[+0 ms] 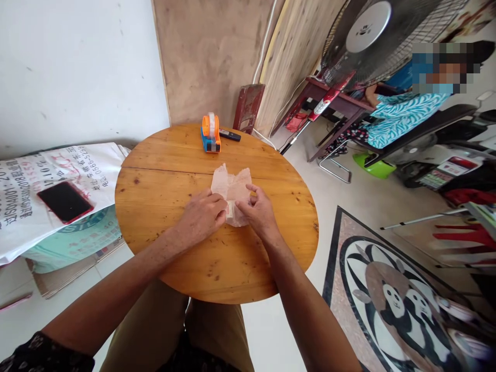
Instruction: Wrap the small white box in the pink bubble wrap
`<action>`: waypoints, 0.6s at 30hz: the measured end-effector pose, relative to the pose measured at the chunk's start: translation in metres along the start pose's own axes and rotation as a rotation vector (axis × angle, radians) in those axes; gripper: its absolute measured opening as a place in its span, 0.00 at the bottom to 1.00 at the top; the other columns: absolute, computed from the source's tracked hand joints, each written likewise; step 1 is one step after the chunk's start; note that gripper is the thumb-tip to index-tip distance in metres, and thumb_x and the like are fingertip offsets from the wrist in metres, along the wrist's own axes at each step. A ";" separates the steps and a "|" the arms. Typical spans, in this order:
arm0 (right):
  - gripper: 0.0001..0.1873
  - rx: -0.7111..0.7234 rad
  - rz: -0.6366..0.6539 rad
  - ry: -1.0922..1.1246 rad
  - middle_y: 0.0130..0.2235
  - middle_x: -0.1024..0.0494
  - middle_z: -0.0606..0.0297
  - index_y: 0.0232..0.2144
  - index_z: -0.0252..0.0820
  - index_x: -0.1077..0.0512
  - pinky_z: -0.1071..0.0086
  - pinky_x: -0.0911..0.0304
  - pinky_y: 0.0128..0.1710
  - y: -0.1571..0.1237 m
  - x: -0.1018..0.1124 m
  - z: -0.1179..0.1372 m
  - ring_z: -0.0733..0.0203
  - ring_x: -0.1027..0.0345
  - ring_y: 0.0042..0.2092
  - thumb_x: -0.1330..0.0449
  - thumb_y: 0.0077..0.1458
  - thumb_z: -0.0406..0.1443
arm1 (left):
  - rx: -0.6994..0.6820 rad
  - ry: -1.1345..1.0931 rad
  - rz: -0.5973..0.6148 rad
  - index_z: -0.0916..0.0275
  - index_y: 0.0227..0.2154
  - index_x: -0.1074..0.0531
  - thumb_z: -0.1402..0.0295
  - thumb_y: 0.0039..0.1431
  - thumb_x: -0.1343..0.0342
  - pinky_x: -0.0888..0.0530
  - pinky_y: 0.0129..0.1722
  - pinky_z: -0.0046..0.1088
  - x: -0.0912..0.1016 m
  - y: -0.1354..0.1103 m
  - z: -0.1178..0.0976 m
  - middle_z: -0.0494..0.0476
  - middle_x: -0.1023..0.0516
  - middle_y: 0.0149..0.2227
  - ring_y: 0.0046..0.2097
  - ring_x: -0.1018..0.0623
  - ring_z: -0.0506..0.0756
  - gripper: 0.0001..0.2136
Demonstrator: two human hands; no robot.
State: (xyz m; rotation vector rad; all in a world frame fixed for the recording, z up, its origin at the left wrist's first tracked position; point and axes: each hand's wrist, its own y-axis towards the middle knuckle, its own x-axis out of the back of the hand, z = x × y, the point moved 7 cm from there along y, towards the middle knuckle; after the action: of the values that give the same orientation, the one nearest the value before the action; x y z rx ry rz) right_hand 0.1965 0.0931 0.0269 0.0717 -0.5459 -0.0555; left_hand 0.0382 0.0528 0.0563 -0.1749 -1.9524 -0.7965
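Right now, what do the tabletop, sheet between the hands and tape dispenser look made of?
Tabletop: wood, glossy; grain and knots show. Sheet: probably plastic, maybe bubble wrap; crinkled, looks translucent. Tape dispenser: likely plastic; bright orange and blue, finish unclear.

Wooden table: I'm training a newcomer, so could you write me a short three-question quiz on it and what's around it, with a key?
1. True or false: the phone lies on the wooden table.
2. Where is the tape dispenser? A) on the floor B) near the table's far edge C) beside the phone
3. Which hands are at the crumpled wrap?

Key: 1. False; it lies on the white sack. 2. B. 3. Both, the left hand and the right hand.
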 end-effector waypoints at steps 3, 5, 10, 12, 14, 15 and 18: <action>0.37 -0.010 0.027 0.132 0.22 0.35 0.77 0.58 0.36 0.40 0.70 0.42 0.25 0.001 -0.009 0.013 0.65 0.41 0.23 0.39 0.46 0.41 | -0.002 -0.025 0.023 0.64 0.33 0.22 0.75 0.61 0.48 0.28 0.45 0.37 -0.002 0.001 0.001 0.59 0.19 0.38 0.42 0.25 0.59 0.08; 0.39 -0.008 0.039 0.163 0.23 0.33 0.76 0.59 0.35 0.41 0.70 0.41 0.25 0.003 -0.014 0.021 0.64 0.39 0.24 0.38 0.45 0.40 | 0.001 -0.047 0.042 0.64 0.34 0.23 0.74 0.61 0.48 0.28 0.45 0.37 -0.004 0.002 0.002 0.59 0.19 0.39 0.43 0.24 0.59 0.08; 0.42 -0.031 0.077 0.122 0.25 0.27 0.71 0.63 0.35 0.45 0.69 0.37 0.26 0.003 -0.021 0.035 0.62 0.34 0.26 0.39 0.46 0.38 | 0.058 -0.142 0.051 0.64 0.36 0.25 0.75 0.60 0.49 0.27 0.45 0.36 -0.007 0.002 0.007 0.60 0.20 0.40 0.44 0.24 0.59 0.08; 0.42 -0.056 0.112 0.126 0.26 0.25 0.69 0.64 0.34 0.49 0.68 0.36 0.25 -0.002 -0.021 0.039 0.61 0.33 0.24 0.41 0.49 0.38 | 0.099 -0.191 0.028 0.64 0.35 0.26 0.76 0.59 0.48 0.27 0.44 0.35 -0.007 0.001 0.009 0.60 0.20 0.38 0.43 0.24 0.59 0.07; 0.42 -0.075 0.148 0.137 0.29 0.22 0.64 0.65 0.33 0.51 0.68 0.34 0.24 -0.010 -0.021 0.043 0.61 0.30 0.25 0.44 0.51 0.38 | 0.140 -0.234 -0.017 0.64 0.35 0.27 0.76 0.57 0.47 0.27 0.43 0.36 -0.006 -0.001 0.011 0.60 0.21 0.38 0.42 0.24 0.59 0.06; 0.41 -0.075 0.161 0.141 0.32 0.21 0.61 0.65 0.33 0.51 0.67 0.33 0.25 -0.015 -0.020 0.045 0.60 0.29 0.26 0.44 0.52 0.39 | 0.155 -0.256 -0.050 0.63 0.37 0.27 0.76 0.56 0.46 0.27 0.43 0.36 -0.005 -0.002 0.012 0.60 0.21 0.39 0.43 0.24 0.59 0.08; 0.39 -0.031 0.180 0.117 0.43 0.20 0.54 0.66 0.35 0.52 0.65 0.29 0.32 -0.027 -0.018 0.050 0.60 0.24 0.32 0.47 0.55 0.38 | 0.174 -0.349 -0.142 0.63 0.46 0.29 0.77 0.53 0.46 0.26 0.44 0.35 -0.004 -0.006 0.015 0.61 0.23 0.44 0.46 0.25 0.59 0.16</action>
State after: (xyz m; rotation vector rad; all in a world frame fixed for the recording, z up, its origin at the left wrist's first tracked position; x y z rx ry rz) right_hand 0.1545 0.0647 0.0578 -0.0043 -0.4327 0.1155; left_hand 0.0263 0.0575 0.0459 -0.0739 -2.3747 -0.7184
